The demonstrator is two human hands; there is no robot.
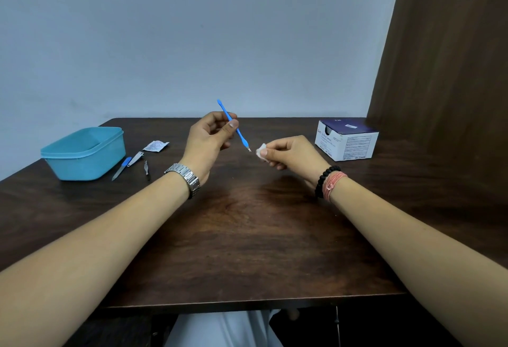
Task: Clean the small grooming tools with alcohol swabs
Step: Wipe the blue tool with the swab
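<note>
Two hands work above a dark wooden table [247, 236]: the left hand [209, 140] pinches a blue cuticle pusher [233, 125] at mid-shaft, tilted, its metal tip just beside the white alcohol swab [261, 151] gripped in the right hand [291, 154].

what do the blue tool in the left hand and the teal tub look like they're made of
Blue cuticle tool: looks like matte plastic, uniformly coloured along its handle, with a small pale, probably metal tip at the lower end. Teal tub: likely moulded plastic, opaque, with a soft sheen, rounded corners and a thick rolled rim.
</note>
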